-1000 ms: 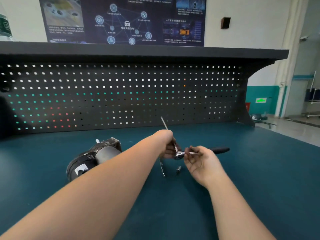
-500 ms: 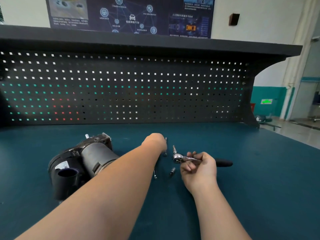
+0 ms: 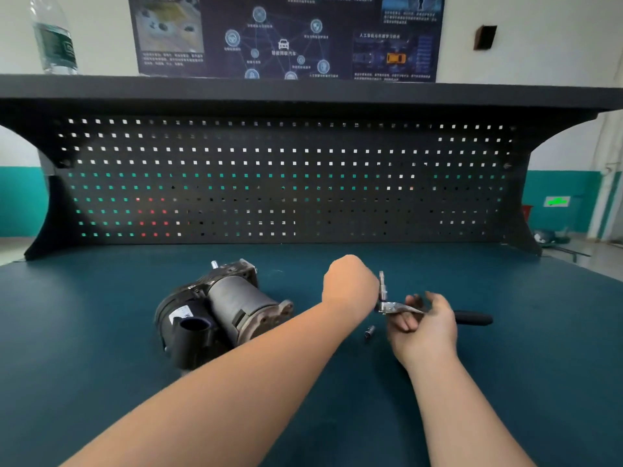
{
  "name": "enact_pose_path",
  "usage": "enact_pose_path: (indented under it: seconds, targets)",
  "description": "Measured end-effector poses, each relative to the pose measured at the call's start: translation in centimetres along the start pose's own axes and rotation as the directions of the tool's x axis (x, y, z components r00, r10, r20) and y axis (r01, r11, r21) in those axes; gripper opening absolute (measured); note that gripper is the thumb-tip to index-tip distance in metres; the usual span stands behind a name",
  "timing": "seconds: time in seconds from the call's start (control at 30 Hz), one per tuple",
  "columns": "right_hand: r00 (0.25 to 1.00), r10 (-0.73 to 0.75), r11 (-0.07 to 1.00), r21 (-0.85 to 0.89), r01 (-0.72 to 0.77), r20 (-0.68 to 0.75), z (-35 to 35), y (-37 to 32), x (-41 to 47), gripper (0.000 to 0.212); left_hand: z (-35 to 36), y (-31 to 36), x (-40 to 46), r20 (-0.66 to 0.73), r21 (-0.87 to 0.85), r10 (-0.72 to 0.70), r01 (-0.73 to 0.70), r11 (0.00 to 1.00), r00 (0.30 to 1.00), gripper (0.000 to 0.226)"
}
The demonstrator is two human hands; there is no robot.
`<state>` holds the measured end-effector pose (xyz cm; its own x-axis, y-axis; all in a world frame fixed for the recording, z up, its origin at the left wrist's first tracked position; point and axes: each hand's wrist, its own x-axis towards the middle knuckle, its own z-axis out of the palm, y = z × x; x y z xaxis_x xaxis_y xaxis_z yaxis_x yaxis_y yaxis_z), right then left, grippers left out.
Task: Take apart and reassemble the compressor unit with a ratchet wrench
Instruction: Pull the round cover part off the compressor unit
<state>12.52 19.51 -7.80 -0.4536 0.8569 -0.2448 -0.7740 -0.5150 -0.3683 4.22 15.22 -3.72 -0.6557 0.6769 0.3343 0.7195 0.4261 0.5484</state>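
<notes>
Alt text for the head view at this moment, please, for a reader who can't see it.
Over a dark teal workbench, the right hand holds a ratchet wrench by its metal shank while the left hand, fist closed, is at the upright extension on the wrench head. A compressor unit lies to the left and a small loose socket sits below the wrench.

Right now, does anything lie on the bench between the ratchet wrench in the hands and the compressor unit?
Only the person's own left forearm crosses that stretch. The small socket lies nearer the camera, below the ratchet wrench, off the line to the compressor unit. No other obstacle shows on the bench.
</notes>
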Motion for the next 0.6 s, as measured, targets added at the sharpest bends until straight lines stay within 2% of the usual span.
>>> enact_pose_path:
  seconds: [0.1, 0.2, 0.27, 0.33, 0.4, 0.47, 0.53, 0.6]
  targets:
    - [0.994, 0.05, 0.999, -0.026, -0.048, 0.102, 0.7, 0.5, -0.6, 0.025, -2.6, -1.8, -5.1, -0.084, -0.041, 0.104, -0.107, 0.993, 0.991, 0.03]
    - [0.975, 0.131, 0.977, -0.192, -0.095, 0.181, 1.5, 1.3, -1.5, 0.027, -6.9, -5.4, -8.6, -0.191, -0.133, 0.188, -0.215, 0.968, 0.964, 0.025]
    - [0.958, 0.168, 0.934, -0.349, -0.08, 0.231, 2.0, 2.0, -2.4, 0.028, -10.2, -8.4, -9.6, -0.291, -0.191, 0.125, -0.185, 0.964, 0.949, 0.022]
    - [0.93, 0.221, 0.87, -0.49, -0.051, 0.295, 2.4, 2.9, -3.5, 0.032, -12.9, -12.0, -10.0, -0.396, -0.285, -0.024, -0.098, 0.953, 0.918, 0.024]
    - [0.89, 0.289, 0.788, -0.615, -0.012, 0.353, 2.4, 3.7, -4.5, 0.039, -14.2, -15.4, -10.3, -0.442, -0.366, -0.157, -0.018, 0.93, 0.883, 0.02]
    - [0.862, 0.327, 0.698, -0.714, 0.056, 0.387, 2.4, 4.4, -5.2, 0.047, -14.3, -17.5, -11.0, -0.381, -0.31, -0.133, 0.009, 0.951, 0.915, 0.005]
    - [0.859, 0.325, 0.639, -0.762, 0.11, 0.397, 2.3, 5.0, -5.7, 0.05, -13.3, -18.5, -11.5, -0.191, -0.293, -0.032, -0.025, 0.956, 0.981, 0.033]
    - [0.875, 0.292, 0.617, -0.775, 0.136, 0.386, 2.2, 5.2, -5.8, 0.051, -12.3, -18.8, -11.7, -0.064, -0.205, 0.008, -0.021, 0.978, 0.998, 0.06]
